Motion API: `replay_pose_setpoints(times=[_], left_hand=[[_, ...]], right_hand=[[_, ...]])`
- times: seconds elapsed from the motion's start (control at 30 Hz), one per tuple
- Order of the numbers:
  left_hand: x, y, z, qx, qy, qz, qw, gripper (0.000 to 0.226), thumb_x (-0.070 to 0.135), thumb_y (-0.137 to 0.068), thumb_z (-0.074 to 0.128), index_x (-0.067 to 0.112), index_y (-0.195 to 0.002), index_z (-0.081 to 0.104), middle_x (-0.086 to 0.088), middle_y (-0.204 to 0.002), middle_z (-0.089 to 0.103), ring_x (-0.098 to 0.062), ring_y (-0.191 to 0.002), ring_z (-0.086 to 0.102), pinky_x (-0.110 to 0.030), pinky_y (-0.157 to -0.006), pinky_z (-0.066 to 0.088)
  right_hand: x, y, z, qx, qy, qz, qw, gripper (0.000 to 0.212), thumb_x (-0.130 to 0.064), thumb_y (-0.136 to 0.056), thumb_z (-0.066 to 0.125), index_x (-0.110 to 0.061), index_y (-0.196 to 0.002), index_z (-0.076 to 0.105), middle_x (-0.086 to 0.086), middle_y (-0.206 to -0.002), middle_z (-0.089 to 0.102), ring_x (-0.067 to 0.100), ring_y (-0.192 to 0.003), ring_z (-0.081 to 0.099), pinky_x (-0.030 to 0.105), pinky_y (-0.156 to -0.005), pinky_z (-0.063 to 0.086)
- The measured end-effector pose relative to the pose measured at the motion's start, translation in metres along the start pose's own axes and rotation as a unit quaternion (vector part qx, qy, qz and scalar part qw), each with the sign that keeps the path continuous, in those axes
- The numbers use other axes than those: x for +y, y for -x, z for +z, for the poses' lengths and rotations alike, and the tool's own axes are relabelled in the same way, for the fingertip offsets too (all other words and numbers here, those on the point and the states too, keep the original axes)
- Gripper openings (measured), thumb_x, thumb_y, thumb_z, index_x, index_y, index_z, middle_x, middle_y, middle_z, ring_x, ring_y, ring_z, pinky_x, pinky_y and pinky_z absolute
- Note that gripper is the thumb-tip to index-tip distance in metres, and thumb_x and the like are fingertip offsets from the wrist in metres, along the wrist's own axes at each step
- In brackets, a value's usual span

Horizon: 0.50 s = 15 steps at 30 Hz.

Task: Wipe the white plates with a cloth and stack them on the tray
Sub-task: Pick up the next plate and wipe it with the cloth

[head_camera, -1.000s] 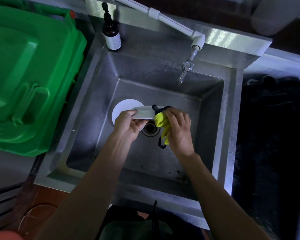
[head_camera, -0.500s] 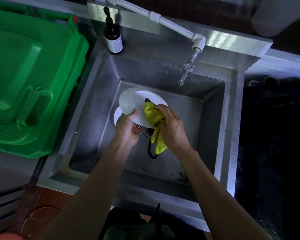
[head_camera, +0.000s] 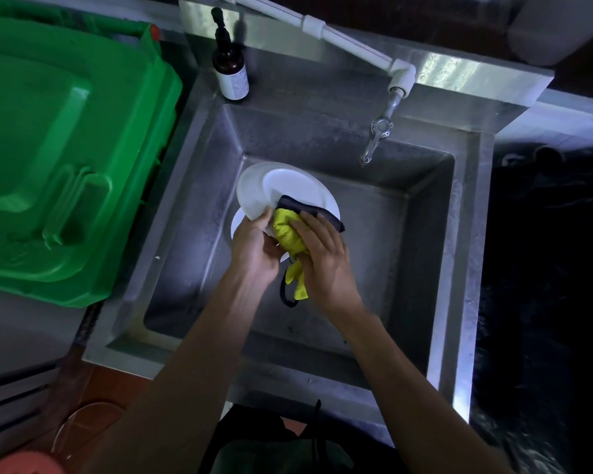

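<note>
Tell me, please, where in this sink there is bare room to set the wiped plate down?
Free: the sink floor right of the right hand, below the tap, and the near floor. Crowded: the left, where the left hand holds a white plate over a second plate.

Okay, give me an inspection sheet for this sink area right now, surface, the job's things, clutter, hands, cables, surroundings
Surface: steel sink, basin dull and stained.
Job's things: white plate held tilted over the basin; second plate lies below it on the sink floor; yellow cloth with dark edging pressed on the held plate. No tray seen.
Clutter: brown pump bottle on the sink's back left corner.
Hands: left hand grips the plate's near rim; right hand holds the cloth.
Cables: nothing seen.
Surroundings: green bin lid to the left; tap on a white pipe; dark area to the right, unclear.
</note>
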State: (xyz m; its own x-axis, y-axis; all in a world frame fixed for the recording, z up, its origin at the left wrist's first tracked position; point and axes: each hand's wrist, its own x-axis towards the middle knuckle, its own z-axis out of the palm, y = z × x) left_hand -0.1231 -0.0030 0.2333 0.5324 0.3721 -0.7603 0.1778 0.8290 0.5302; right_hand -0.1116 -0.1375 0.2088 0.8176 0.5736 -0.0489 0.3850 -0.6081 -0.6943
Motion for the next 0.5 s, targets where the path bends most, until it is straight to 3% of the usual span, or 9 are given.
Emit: replay_pose_setpoints(times=[0.13,0.27,0.33,0.43,0.5], left_hand=[[-0.001,-0.001,-0.008,-0.016,0.003,0.007,1.000,0.040,0.016,-0.103,0.053,0.005,-0.142,0.054,-0.022,-0.134,0.064,-0.037,-0.116,0.065,-0.044,-0.083,0.061],[0.001,-0.002,-0.015,-0.025,-0.004,0.000,1.000,0.040,0.013,-0.101,0.057,0.009,-0.141,0.055,-0.015,-0.129,0.069,-0.032,-0.112,0.070,-0.043,-0.073,0.062],[0.002,-0.001,-0.019,-0.037,-0.024,-0.001,0.999,0.041,0.013,-0.100,0.058,0.012,-0.141,0.055,-0.011,-0.124,0.072,-0.027,-0.105,0.073,-0.043,-0.072,0.062],[0.002,0.001,-0.028,-0.066,-0.060,0.000,0.996,0.044,0.015,-0.097,0.060,0.012,-0.140,0.055,-0.010,-0.127,0.071,-0.033,-0.115,0.068,-0.057,-0.087,0.058],[0.004,0.002,-0.034,-0.087,-0.076,-0.003,0.993,0.049,0.017,-0.091,0.062,0.011,-0.140,0.055,-0.012,-0.132,0.068,-0.036,-0.123,0.063,-0.060,-0.095,0.054]], right_hand=[[0.008,0.005,-0.001,0.008,-0.060,0.054,0.997,0.058,-0.015,-0.090,0.043,-0.019,-0.147,0.048,0.002,-0.159,0.036,0.026,-0.150,0.025,0.045,-0.122,0.024],[0.015,-0.003,-0.009,0.007,-0.096,0.093,0.991,0.056,0.000,-0.092,0.049,-0.014,-0.146,0.049,0.005,-0.159,0.036,0.027,-0.148,0.029,0.041,-0.122,0.025],[0.019,-0.010,-0.015,0.010,-0.106,0.121,0.987,0.056,0.003,-0.092,0.049,-0.014,-0.145,0.051,0.004,-0.159,0.037,0.025,-0.146,0.032,0.031,-0.120,0.025],[0.026,-0.017,-0.023,0.016,-0.116,0.157,0.981,0.055,0.001,-0.093,0.049,-0.017,-0.145,0.052,0.001,-0.158,0.038,0.020,-0.145,0.036,0.016,-0.112,0.022],[0.030,-0.021,-0.027,0.016,-0.117,0.164,0.979,0.055,0.000,-0.093,0.049,-0.018,-0.145,0.052,0.000,-0.157,0.040,0.019,-0.143,0.038,0.013,-0.110,0.022]])
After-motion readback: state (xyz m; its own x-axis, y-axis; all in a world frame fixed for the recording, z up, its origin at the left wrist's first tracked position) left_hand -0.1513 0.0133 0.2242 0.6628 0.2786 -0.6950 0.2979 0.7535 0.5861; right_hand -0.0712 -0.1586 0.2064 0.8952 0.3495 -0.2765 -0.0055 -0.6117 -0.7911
